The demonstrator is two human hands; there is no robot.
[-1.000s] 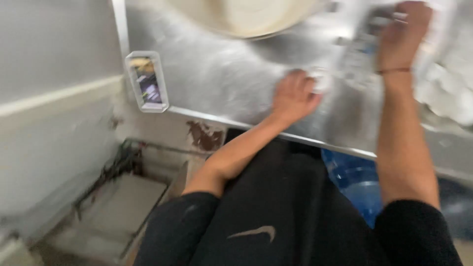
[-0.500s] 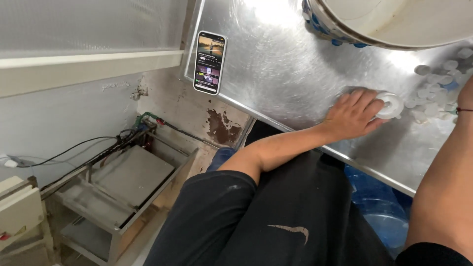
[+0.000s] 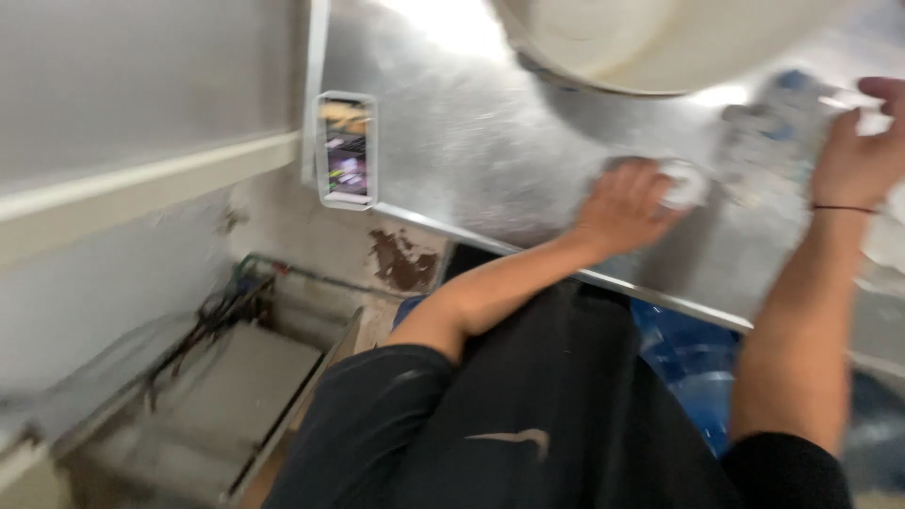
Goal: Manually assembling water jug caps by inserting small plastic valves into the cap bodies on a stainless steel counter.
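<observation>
My left hand (image 3: 622,203) lies on the steel table (image 3: 471,141), its fingertips closed over a small white round cap (image 3: 686,184). Farther right, my right hand (image 3: 853,141) reaches up to a blurred heap of clear and white caps (image 3: 778,123); the blur hides whether it grips any of them. A black wristband sits on my right wrist. Both forearms stretch out from my dark shirt at the bottom of the view.
A large white tub (image 3: 660,38) stands on the table above my hands. A phone (image 3: 347,149) lies at the table's left edge. Blue water jugs (image 3: 698,358) sit under the table. A grey metal rack (image 3: 217,405) with cables (image 3: 217,311) stands at lower left.
The view has swung and blurred. My left hand stays on the white cap. My right hand has come back into view, raised to the heap of caps.
</observation>
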